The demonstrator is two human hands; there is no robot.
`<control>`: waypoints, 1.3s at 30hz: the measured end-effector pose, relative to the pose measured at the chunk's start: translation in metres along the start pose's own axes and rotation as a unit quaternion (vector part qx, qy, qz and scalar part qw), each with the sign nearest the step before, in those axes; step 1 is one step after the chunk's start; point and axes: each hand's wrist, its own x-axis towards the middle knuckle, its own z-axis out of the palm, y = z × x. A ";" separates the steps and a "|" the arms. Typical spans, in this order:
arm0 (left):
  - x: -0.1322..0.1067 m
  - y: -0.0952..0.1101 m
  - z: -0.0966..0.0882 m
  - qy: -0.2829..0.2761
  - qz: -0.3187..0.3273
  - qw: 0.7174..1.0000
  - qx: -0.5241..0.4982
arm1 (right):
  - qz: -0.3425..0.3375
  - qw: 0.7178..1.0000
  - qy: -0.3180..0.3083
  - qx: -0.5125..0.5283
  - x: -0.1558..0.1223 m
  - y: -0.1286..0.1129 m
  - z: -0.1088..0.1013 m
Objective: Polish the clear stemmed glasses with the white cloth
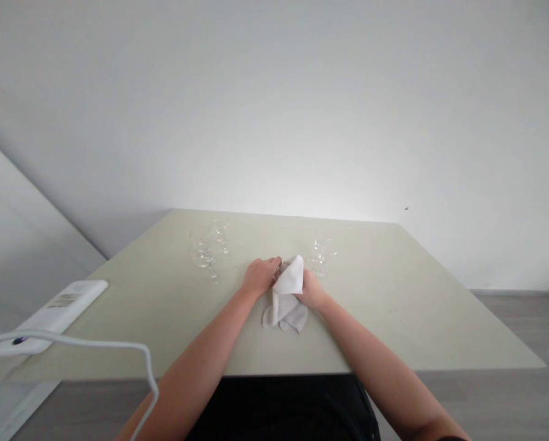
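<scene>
Both my hands meet at the middle of the pale table (394, 306). My left hand (259, 275) is closed, its fingers curled against a white cloth (287, 300) and something small hidden under it. My right hand (312, 293) grips the cloth from the right side; the cloth stands up between the hands and its lower end lies on the table. A clear stemmed glass (321, 257) stands just beyond my right hand. Two more clear stemmed glasses (203, 251) stand to the left, beyond my left hand.
A white flat device (54, 312) lies at the table's left edge, with a white cable (118, 349) looping across the near left. A white wall rises behind the table. Grey floor shows on the right.
</scene>
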 end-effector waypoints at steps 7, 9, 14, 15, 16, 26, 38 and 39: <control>0.005 0.000 0.005 0.030 -0.060 0.997 -0.031 | -0.109 0.990 0.021 -0.089 0.002 -0.016 -0.001; 0.005 0.000 0.004 0.085 -0.017 0.995 -0.040 | -0.043 0.994 0.065 -0.072 0.003 -0.012 0.001; 0.004 -0.002 0.004 0.126 0.101 0.986 -0.043 | 0.079 0.993 0.070 0.049 0.005 0.006 0.001; 0.004 -0.001 0.004 0.114 0.112 0.986 -0.043 | 0.079 0.992 0.069 0.073 0.004 0.009 0.001; 0.004 -0.001 0.004 0.099 0.118 0.987 -0.045 | 0.080 0.990 0.068 0.090 0.004 0.011 0.001; 0.001 -0.003 -0.002 -0.011 0.038 0.997 -0.061 | 0.018 0.994 -0.027 -0.100 0.002 0.004 -0.006; 0.003 -0.009 0.010 0.078 -0.058 0.964 -0.245 | -0.016 0.979 0.006 -0.202 0.001 0.000 -0.007; 0.004 -0.008 0.010 0.090 -0.075 0.954 -0.275 | -0.013 0.981 0.017 -0.194 0.002 -0.001 -0.008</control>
